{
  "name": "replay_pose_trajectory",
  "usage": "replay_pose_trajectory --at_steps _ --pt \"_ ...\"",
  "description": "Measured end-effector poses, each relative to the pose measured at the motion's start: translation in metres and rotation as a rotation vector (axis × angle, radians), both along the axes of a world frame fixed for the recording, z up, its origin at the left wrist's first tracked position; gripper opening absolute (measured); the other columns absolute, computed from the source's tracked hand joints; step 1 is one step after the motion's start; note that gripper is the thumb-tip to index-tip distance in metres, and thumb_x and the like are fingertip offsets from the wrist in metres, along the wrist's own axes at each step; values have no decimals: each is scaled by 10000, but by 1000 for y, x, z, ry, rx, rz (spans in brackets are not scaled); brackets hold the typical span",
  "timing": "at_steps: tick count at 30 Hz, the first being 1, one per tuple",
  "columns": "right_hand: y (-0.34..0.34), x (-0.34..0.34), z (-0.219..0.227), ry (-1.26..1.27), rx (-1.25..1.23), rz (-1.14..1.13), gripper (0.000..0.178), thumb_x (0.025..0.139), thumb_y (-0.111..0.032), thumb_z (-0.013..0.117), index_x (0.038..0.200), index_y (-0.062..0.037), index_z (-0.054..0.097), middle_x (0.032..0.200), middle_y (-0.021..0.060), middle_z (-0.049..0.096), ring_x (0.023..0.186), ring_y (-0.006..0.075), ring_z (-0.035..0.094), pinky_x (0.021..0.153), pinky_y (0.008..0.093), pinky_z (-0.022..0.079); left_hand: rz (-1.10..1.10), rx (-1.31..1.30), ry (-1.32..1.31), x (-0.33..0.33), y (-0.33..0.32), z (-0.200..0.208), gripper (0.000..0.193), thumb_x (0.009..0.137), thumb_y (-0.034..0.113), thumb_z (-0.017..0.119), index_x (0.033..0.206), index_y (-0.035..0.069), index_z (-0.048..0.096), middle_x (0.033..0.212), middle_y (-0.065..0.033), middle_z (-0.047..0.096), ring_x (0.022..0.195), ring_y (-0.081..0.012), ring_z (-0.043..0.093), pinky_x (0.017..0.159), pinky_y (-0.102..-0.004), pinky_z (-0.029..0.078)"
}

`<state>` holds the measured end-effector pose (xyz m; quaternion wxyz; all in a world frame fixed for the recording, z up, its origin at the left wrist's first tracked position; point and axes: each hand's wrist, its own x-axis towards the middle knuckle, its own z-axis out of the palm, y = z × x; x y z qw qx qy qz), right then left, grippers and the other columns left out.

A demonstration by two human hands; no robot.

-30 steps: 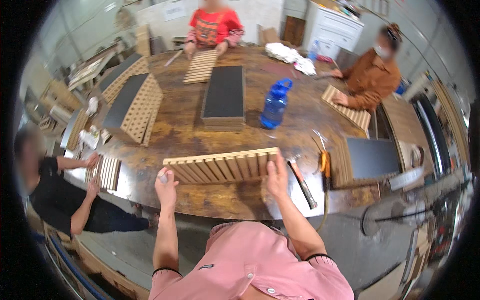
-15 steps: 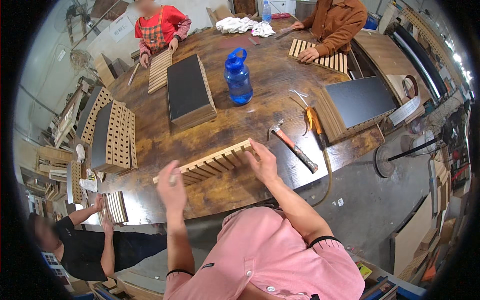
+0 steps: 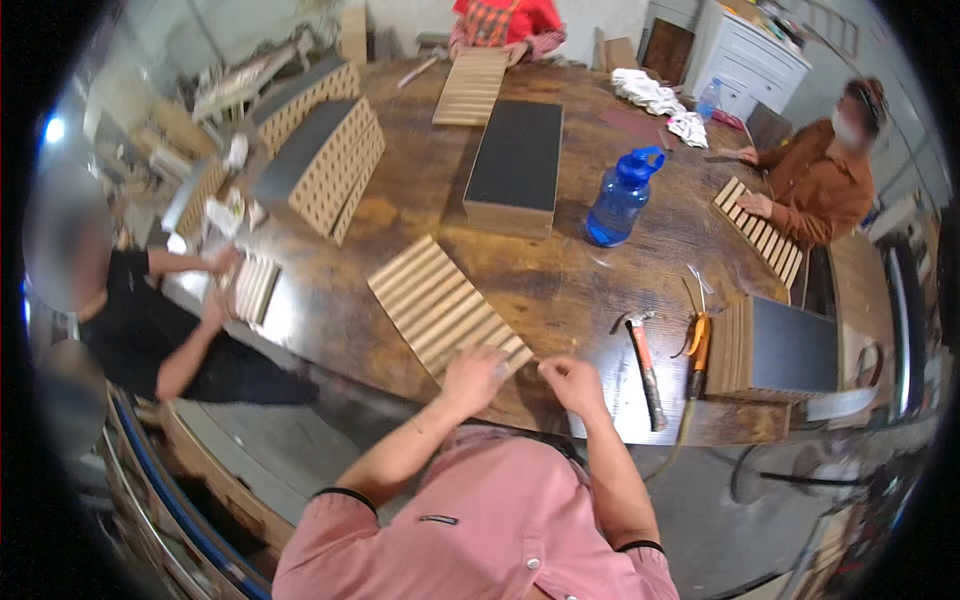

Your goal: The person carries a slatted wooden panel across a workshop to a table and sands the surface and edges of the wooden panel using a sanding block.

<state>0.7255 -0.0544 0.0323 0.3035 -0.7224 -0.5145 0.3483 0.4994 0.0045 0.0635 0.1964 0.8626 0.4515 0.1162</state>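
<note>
A slatted wooden panel (image 3: 445, 300) with alternating pale and dark strips lies flat and aslant on the table in front of me. My left hand (image 3: 473, 382) rests on its near end, palm down, the fingers stretched over the slats. Just off the panel's near right corner is my right hand (image 3: 573, 385), with thumb and fingers pinched together; whether anything small is between them is hidden. To the right of that hand lies a hammer (image 3: 644, 370) with a red and black handle. Beside it is an orange air blow gun (image 3: 698, 352) with a hose.
A blue water bottle (image 3: 622, 200) and a dark-topped stack of panels (image 3: 515, 165) stand beyond. More stacks are at the right (image 3: 790, 345) and left (image 3: 325, 170). Three co-workers handle slatted panels around the wooden table (image 3: 330, 300). White cloths (image 3: 645, 92) lie at the back.
The panel, tilted up on edge between both my hands, is now flat on the table. My right hand has come off it; my left lies on its near end. The view has turned left.
</note>
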Motion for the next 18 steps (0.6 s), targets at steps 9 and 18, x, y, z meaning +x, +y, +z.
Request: replay_pose_trajectory --at_steps 9,18 --pt "0 84 -37 -645 147 -222 645 822 -206 826 1420 -154 592 1291 200 600 1143 435 582 981 571 455 306 -38 -69 3 -39 -42 440 828 137 774 1248 134 642 1136 -76 603 1078 -311 646 822 -426 601" --pt "-8 146 -49 -70 -31 -170 412 1019 -225 630 1379 -25 626 1001 129 681 779 202 691 732 345 541 330 218 12 -10 -55 -64 324 746 174 779 1050 139 671 1043 -39 595 1014 -240 607 813 -380 560"
